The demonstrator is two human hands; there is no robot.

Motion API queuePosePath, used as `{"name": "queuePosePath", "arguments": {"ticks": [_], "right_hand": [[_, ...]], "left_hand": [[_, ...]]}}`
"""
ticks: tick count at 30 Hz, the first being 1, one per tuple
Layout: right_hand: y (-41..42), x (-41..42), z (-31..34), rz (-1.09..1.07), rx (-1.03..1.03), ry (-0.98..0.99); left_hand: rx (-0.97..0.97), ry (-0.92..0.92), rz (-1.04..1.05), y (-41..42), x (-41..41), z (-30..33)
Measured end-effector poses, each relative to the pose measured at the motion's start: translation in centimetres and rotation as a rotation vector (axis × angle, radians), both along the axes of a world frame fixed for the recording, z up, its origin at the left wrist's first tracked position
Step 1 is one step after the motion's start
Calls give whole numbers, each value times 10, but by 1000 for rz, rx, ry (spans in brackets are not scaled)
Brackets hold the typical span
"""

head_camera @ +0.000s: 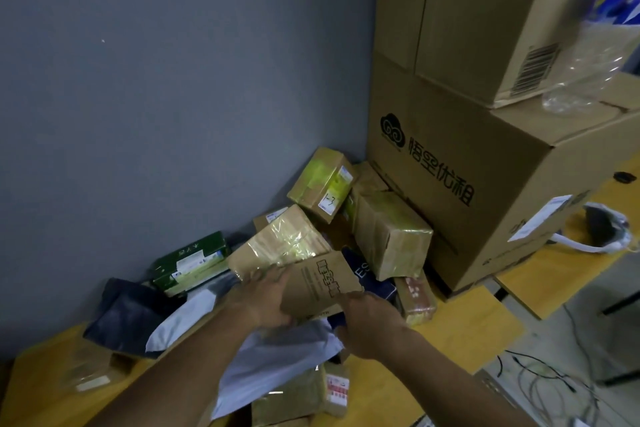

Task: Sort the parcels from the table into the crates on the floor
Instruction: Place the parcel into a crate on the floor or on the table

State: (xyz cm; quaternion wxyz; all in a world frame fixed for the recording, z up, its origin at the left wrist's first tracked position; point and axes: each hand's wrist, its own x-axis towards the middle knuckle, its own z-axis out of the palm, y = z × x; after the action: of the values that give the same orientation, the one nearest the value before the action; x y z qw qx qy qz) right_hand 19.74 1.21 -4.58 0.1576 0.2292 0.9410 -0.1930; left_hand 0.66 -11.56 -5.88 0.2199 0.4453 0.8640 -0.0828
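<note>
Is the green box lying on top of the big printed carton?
No, the green box lies low in the parcel pile by the wall, left of the big printed carton.

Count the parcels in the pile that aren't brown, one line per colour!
Green cardboard box: 1
White plastic mailer bags: 2
Dark plastic bag: 1
Dark blue box: 1
Total: 5
</note>
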Motion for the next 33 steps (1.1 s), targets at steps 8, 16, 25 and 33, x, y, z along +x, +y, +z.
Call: {"name": "queuePosePath", "arguments": {"ticks": [8, 16, 25, 33], "right_hand": [[-2, -22, -12, -37, -12, -22], [-12, -23, 28, -155, -40, 18], [-48, -47, 106, -259, -228, 192], [-91, -54, 162, -362, -510, 328]], "left_hand": [[16, -116, -88, 15, -28, -16], [276, -308, -1, -12, -36, 6], [604, -756, 292, -58, -59, 83], [884, -1654, 498, -97, -51, 124]]}}
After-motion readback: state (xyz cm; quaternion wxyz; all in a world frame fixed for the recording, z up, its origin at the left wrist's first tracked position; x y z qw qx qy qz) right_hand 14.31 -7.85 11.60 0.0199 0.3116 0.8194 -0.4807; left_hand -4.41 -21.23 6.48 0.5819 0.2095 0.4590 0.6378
